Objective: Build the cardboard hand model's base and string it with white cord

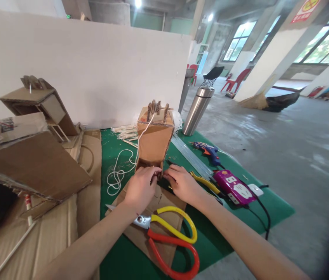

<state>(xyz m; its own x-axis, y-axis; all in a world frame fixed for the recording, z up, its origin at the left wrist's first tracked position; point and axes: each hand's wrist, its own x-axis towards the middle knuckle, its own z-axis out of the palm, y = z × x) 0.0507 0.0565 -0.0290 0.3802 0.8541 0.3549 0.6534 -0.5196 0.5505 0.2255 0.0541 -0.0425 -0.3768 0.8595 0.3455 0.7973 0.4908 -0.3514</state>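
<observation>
Scissors (164, 237) w/ red & yel. handles lie across card (164, 198), nearest. L hand (141, 186) & R hand (183, 184) close tog. at lower R corner of box (155, 142), fingers curled, can't tell if gripping; box upright on green counter (117, 249), string (119, 177) to its L. Flask (198, 112) stands beyond, R side.

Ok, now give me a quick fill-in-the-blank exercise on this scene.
1. The left hand and right hand are at the base of the tall brown box made of ____.
2. The big scissors with metal blades have one yellow handle and one ____ handle.
3. Loops of thin white string lie on the smooth tabletop coloured ____.

Missing words: cardboard; red; green.
</observation>
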